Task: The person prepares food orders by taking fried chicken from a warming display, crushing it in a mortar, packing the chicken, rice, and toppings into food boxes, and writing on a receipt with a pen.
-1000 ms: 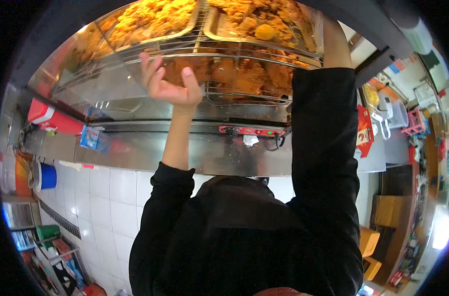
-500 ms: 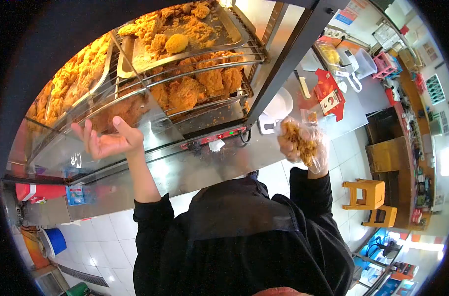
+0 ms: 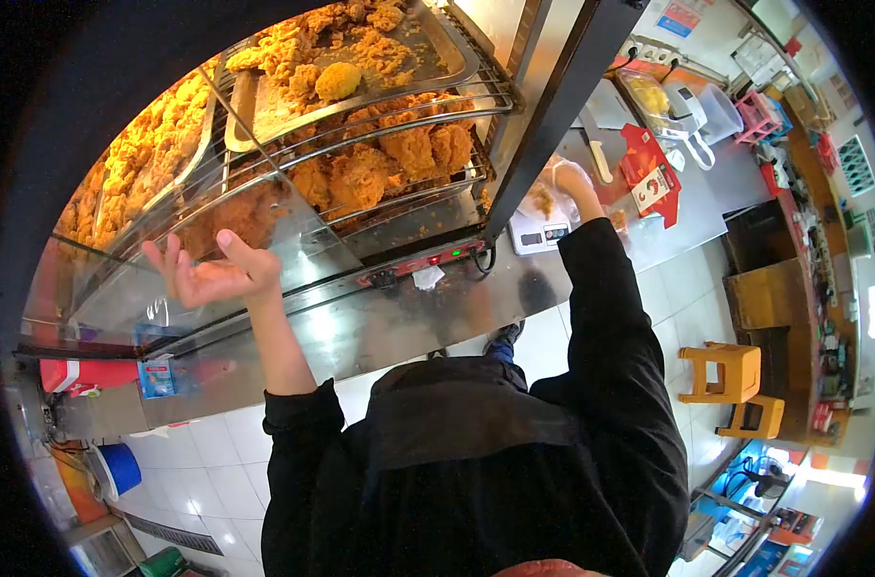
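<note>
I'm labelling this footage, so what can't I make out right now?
Head view throughout:
Right hand: fingers blurred, so grip unclear.
Scale: display digits too small to read.
Red box: fine print too small.
Cabinet's upper right tray: far end cut off by the picture's top edge.

I see a matte black top (image 3: 476,519), and below the left hand (image 3: 221,272) its left sleeve (image 3: 303,423) stops on the forearm in a thick, bunched cuff. The right sleeve (image 3: 608,303) is loose and creased, ending close to the right hand (image 3: 574,185), which I make out under thin, clear plastic. Between the arms and lower than both hands, I get a smoother greyish-black panel (image 3: 466,413), with dark blue trousers (image 3: 500,352) and a dark shoe (image 3: 507,333) showing past its upper edge.
</note>
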### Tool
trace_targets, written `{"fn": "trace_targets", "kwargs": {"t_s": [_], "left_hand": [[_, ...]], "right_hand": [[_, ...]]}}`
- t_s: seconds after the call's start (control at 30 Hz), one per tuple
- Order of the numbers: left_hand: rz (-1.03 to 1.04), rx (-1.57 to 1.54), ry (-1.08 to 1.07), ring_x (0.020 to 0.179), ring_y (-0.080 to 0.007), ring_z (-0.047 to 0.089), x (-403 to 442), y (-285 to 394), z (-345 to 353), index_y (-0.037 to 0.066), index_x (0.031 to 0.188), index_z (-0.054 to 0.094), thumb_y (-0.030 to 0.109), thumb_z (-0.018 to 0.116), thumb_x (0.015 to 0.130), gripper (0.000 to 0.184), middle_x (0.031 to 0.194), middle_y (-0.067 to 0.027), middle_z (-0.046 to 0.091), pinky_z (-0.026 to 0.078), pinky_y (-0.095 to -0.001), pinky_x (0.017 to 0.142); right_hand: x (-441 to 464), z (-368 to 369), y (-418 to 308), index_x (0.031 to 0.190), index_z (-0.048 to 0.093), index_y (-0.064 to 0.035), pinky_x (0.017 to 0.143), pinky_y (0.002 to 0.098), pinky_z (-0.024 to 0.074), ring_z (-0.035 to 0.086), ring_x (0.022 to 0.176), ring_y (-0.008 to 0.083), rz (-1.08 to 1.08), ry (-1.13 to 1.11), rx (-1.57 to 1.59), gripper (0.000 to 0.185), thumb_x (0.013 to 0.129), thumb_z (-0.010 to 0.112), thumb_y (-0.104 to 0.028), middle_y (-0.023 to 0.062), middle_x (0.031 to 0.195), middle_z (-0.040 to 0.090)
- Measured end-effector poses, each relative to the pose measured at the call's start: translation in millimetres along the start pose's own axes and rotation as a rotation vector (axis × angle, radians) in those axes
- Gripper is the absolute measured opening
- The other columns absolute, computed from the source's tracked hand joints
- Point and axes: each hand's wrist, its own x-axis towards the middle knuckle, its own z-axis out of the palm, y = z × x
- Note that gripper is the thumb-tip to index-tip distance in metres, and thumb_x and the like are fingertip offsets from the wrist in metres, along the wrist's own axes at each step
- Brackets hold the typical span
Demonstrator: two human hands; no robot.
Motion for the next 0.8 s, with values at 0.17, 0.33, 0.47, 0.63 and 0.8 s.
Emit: {"fn": "trace_targets", "kwargs": {"t_s": [0.17,0.33,0.47,0.63,0.8], "left_hand": [[-0.018,0.005,-0.006,0.128,-0.0395,0.03,-1,2,3,0.003,0.11,0.032,0.013,0.058,0.082,0.039,0.114,-0.0154,0.04,0.019,-0.0551,0.109],[0.004,0.022,-0.013,0.126,-0.0383,0.032,0,4,3,0.003,0.112,0.031,0.013,0.061,0.083,0.042,0.115,-0.0138,0.039,0.019,-0.0559,0.108],[-0.019,0.001,0.001,0.13,-0.0395,0.028,-1,4,4,0.003,0.11,0.033,0.014,0.059,0.083,0.04,0.116,-0.0143,0.038,0.02,-0.0531,0.109],[-0.011,0.008,-0.006,0.129,-0.04,0.029,-1,4,3,0.002,0.111,0.033,0.015,0.059,0.082,0.04,0.116,-0.014,0.038,0.021,-0.0533,0.109],[0.019,0.089,-0.016,0.129,-0.0405,0.029,-2,5,2,0.003,0.109,0.036,0.017,0.059,0.082,0.038,0.116,-0.0136,0.039,0.021,-0.0542,0.109]], "right_hand": [[-27,-39,10,0.125,0.052,-0.0058,0.095,0.04,0.0413,0.052,0.115,0.0315,-0.125,0.262,-0.32,0.054,0.09,0.044,-0.047,0.0159,0.123,0.056],[-109,-122,-25,0.12,0.057,-0.0061,0.09,0.0334,0.0447,0.058,0.107,0.0273,-0.339,0.121,-0.289,0.044,0.089,0.054,-0.037,0.0129,0.118,0.061],[-128,-136,-27,0.112,0.061,-0.0062,0.075,0.0322,0.0479,0.063,0.082,0.0235,-0.14,0.273,0.2,0.038,0.082,0.064,-0.028,0.0117,0.096,0.067],[-161,-110,-20,0.103,0.065,-0.0085,0.073,0.0342,0.0492,0.063,0.084,0.0261,-0.459,0.368,0.011,0.026,0.081,0.062,-0.021,0.0092,0.093,0.067],[-237,-103,-119,0.099,0.068,-0.0138,0.072,0.0376,0.0493,0.061,0.084,0.027,-0.865,0.292,-0.147,0.023,0.076,0.064,-0.019,0.0074,0.09,0.064]]}}
